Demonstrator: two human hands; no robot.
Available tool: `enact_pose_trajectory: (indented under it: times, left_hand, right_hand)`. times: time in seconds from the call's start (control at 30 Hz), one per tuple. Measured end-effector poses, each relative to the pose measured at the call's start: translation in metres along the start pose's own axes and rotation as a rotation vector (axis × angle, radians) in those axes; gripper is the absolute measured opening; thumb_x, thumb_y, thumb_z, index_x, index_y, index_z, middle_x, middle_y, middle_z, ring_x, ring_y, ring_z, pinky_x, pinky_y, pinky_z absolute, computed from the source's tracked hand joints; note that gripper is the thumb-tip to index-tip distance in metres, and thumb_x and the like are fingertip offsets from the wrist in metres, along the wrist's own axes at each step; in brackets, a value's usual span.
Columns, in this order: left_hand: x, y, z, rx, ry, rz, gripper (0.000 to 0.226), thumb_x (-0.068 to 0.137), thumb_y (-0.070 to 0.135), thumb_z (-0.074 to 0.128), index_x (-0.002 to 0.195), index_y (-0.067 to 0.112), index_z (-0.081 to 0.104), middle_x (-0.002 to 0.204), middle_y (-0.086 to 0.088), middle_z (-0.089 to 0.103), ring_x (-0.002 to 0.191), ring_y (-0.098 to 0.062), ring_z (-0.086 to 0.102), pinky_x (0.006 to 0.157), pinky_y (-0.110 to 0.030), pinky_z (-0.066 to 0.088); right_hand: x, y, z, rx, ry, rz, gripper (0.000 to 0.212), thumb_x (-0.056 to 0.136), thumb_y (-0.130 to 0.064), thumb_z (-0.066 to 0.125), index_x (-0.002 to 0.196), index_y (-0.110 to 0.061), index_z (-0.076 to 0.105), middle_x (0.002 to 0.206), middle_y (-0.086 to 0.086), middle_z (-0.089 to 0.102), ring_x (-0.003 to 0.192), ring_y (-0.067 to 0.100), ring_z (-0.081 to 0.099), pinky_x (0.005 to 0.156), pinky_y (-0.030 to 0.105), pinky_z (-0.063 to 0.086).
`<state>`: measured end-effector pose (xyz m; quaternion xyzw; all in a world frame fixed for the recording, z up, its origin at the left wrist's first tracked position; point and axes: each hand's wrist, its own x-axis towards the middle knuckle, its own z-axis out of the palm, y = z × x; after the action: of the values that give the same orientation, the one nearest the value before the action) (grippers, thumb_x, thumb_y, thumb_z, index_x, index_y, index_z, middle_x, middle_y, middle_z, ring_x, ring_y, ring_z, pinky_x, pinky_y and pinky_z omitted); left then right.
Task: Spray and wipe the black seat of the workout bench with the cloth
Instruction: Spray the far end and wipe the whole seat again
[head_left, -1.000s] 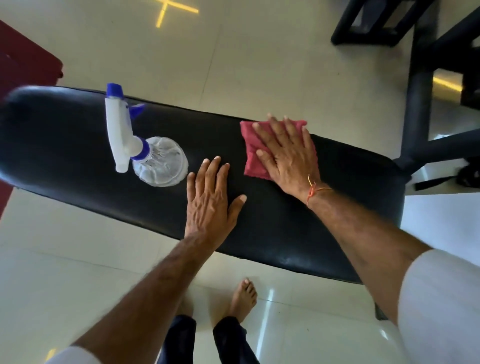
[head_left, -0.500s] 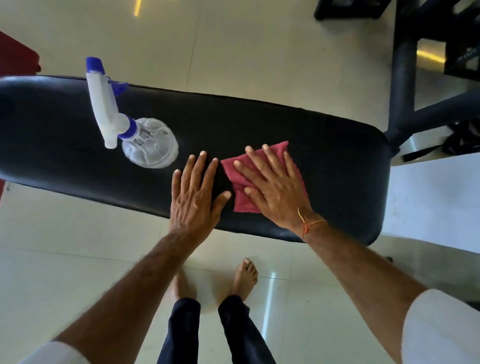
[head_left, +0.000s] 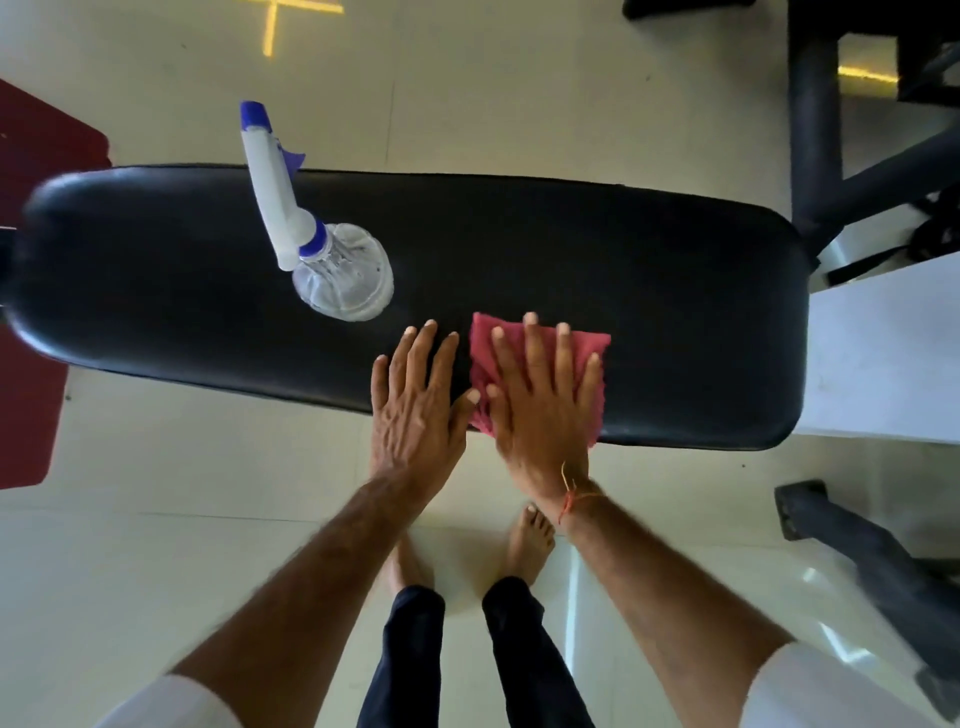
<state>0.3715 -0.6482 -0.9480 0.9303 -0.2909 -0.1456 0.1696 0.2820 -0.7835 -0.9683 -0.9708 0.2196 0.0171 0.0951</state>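
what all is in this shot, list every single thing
bench seat: one, black, across the middle
spray bottle: one, clear with white-blue head, upright on the seat's left part
cloth: one, red, seat's near edge, right of middle
mat: one, dark red, floor left
frame bars: several, black, upper right
floor mark: one, yellow, top
left hand: one, flat on the seat beside cloth
right hand: one, spread flat on the cloth
feet: two, bare, on pale floor

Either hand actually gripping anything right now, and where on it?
Nothing is gripped. The right hand lies flat, pressing the middle of the red cloth onto the black seat; the left hand rests flat on the seat.
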Motion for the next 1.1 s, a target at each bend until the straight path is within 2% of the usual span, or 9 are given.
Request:
enact_pose_trajectory:
  times: [0.07,0.2,0.33,0.47,0.6,0.73,0.87,1.03,1.1]
  left_hand:
    - [-0.011,-0.013,-0.005,0.011,0.012,0.003,0.061,0.106,0.052,0.042,0.155,0.017,0.039,0.165,-0.010,0.032,0.155,-0.031,0.024,0.124,-0.056,0.023]
    - [-0.025,-0.045,-0.012,0.029,0.013,-0.083,0.063,0.103,0.056,0.039,0.155,0.020,0.039,0.165,-0.010,0.032,0.155,-0.030,0.022,0.123,-0.058,0.025]
    - [-0.023,-0.063,-0.020,-0.005,0.056,-0.090,0.063,0.102,0.057,0.038,0.151,0.018,0.044,0.160,-0.011,0.037,0.153,-0.032,0.026,0.122,-0.058,0.025]
    - [-0.014,-0.072,-0.027,-0.060,0.103,-0.173,0.062,0.102,0.054,0.040,0.150,0.015,0.045,0.159,-0.009,0.038,0.151,-0.030,0.028,0.124,-0.052,0.024]
    - [-0.011,-0.073,-0.033,-0.123,0.131,-0.190,0.059,0.102,0.054,0.039,0.144,0.014,0.048,0.153,-0.008,0.043,0.143,-0.028,0.038,0.120,-0.049,0.030]
    - [-0.006,-0.070,-0.041,-0.163,0.133,-0.221,0.065,0.098,0.058,0.037,0.145,0.015,0.047,0.148,-0.006,0.047,0.138,-0.026,0.041,0.116,-0.045,0.033]
    - [0.000,-0.062,-0.049,-0.249,0.121,-0.280,0.069,0.095,0.063,0.040,0.147,0.017,0.041,0.145,-0.007,0.047,0.135,-0.025,0.041,0.114,-0.047,0.036]
    - [0.009,-0.054,-0.066,-0.419,0.170,-0.341,0.069,0.095,0.059,0.053,0.146,0.016,0.034,0.142,-0.007,0.041,0.128,-0.024,0.046,0.103,-0.052,0.049]
    - [0.016,-0.051,-0.075,-0.474,0.226,-0.328,0.077,0.092,0.063,0.052,0.148,0.015,0.032,0.145,-0.009,0.039,0.130,-0.024,0.046,0.103,-0.047,0.050]
  right_hand:
    - [0.012,0.011,-0.002,-0.017,-0.050,-0.255,0.062,0.112,-0.052,0.019,0.168,-0.030,0.008,0.177,0.003,0.004,0.163,0.036,0.004,0.126,0.065,0.015]
    - [0.039,-0.011,0.001,-0.042,0.001,0.063,0.060,0.113,-0.052,0.015,0.168,-0.030,0.010,0.177,0.006,0.005,0.162,0.039,0.005,0.127,0.068,0.008]
    - [0.051,-0.014,0.003,-0.087,-0.086,-0.397,0.062,0.111,-0.055,0.014,0.168,-0.033,0.005,0.177,0.004,0.001,0.162,0.038,0.003,0.125,0.069,0.013]
    - [0.056,-0.034,0.003,-0.109,-0.063,-0.138,0.062,0.112,-0.054,0.016,0.168,-0.032,0.004,0.177,0.006,0.000,0.162,0.039,0.002,0.125,0.070,0.009]
    - [0.053,-0.028,0.003,-0.116,-0.134,-0.519,0.061,0.111,-0.056,0.014,0.168,-0.035,0.004,0.177,0.004,0.002,0.163,0.035,0.002,0.124,0.068,0.012]
    - [0.055,-0.036,0.001,-0.087,-0.087,-0.070,0.062,0.111,-0.054,0.013,0.168,-0.034,0.002,0.177,0.004,0.002,0.163,0.037,0.003,0.127,0.069,0.005]
    - [0.048,-0.030,-0.005,-0.096,-0.204,-0.340,0.064,0.108,-0.061,0.012,0.167,-0.037,0.002,0.177,0.000,-0.002,0.163,0.034,-0.002,0.126,0.069,0.008]
    - [0.049,-0.043,-0.018,-0.082,-0.270,-0.082,0.074,0.101,-0.071,0.004,0.167,-0.036,-0.004,0.177,0.001,-0.008,0.163,0.033,-0.006,0.128,0.065,0.002]
    - [0.050,-0.051,-0.024,-0.046,-0.293,-0.051,0.076,0.100,-0.073,0.004,0.167,-0.037,0.001,0.177,0.003,-0.001,0.163,0.035,0.001,0.127,0.065,0.010]
